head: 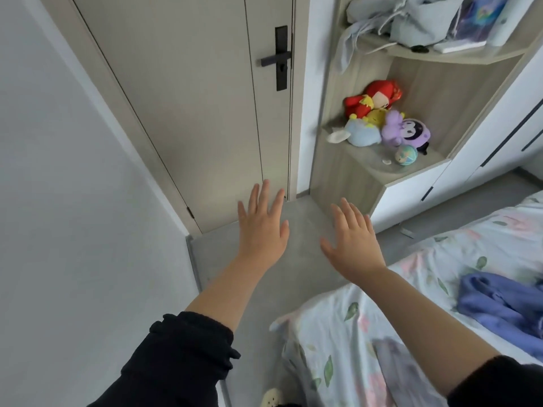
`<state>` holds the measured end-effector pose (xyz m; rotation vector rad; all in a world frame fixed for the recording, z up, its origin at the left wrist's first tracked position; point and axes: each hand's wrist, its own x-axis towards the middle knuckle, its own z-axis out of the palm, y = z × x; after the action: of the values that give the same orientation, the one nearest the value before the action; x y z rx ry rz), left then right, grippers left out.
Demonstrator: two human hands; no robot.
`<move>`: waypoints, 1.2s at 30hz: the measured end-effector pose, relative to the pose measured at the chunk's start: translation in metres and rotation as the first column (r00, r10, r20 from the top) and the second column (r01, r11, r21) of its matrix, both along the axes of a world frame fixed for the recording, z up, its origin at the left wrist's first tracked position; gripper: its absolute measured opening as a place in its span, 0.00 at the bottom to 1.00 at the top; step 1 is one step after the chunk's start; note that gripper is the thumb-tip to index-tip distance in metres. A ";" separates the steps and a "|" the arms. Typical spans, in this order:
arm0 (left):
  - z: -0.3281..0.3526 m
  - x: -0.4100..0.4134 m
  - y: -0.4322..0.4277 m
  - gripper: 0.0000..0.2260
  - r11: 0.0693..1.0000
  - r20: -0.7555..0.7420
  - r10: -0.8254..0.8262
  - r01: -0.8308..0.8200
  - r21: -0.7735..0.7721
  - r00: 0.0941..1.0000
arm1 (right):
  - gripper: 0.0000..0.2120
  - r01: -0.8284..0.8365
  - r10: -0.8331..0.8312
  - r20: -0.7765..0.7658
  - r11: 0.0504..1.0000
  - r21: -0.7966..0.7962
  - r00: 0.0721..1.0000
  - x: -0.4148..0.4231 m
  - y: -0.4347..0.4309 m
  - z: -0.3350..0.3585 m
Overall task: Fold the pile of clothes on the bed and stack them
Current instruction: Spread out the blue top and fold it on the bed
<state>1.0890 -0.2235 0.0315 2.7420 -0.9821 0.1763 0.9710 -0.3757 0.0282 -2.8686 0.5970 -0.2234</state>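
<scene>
My left hand [263, 226] and my right hand [351, 240] are stretched out in front of me over the grey floor, palms down, fingers straight and spread, holding nothing. The bed [367, 324] with a floral sheet fills the lower right. A crumpled blue-purple garment [499, 304] lies on it at the right edge, well to the right of my right hand. A greyish piece of cloth [393, 365] lies on the sheet under my right forearm, blurred.
A closed beige door [205, 113] with a black handle [277, 58] stands ahead. Wooden shelves [367, 168] to its right hold plush toys [382, 118] and, above, a pale blue bundle [411, 22]. A white wall is on the left; white cabinets [484, 142] on the right.
</scene>
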 end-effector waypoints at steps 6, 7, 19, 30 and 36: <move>-0.002 0.095 -0.013 0.29 0.998 0.046 0.041 -0.039 -0.047 0.998 | 0.32 -0.025 0.023 0.071 0.999 0.026 0.997 0.106 -0.012 0.008; -0.004 0.115 -0.018 0.29 0.998 0.048 0.034 -0.032 -0.055 0.998 | 0.32 -0.029 0.028 0.074 0.999 0.016 0.997 0.126 -0.016 0.007; -0.042 0.388 -0.122 0.28 0.941 0.043 -0.315 0.306 0.145 0.948 | 0.31 0.241 -0.238 -0.060 0.969 0.061 0.969 0.380 -0.103 -0.043; -0.077 0.394 -0.285 0.29 0.737 -0.071 -0.646 0.645 0.201 0.760 | 0.30 0.564 -0.561 -0.062 0.817 0.118 0.825 0.347 -0.217 -0.076; -0.113 0.327 -0.415 0.30 0.574 -0.144 -0.768 0.771 0.277 0.623 | 0.32 0.736 -0.705 -0.213 0.653 0.175 0.676 0.274 -0.303 -0.119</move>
<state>1.4163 -0.6383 -0.0813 2.2326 -2.2638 -0.1646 1.2451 -0.6787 -0.0906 -2.2527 1.6623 -0.0634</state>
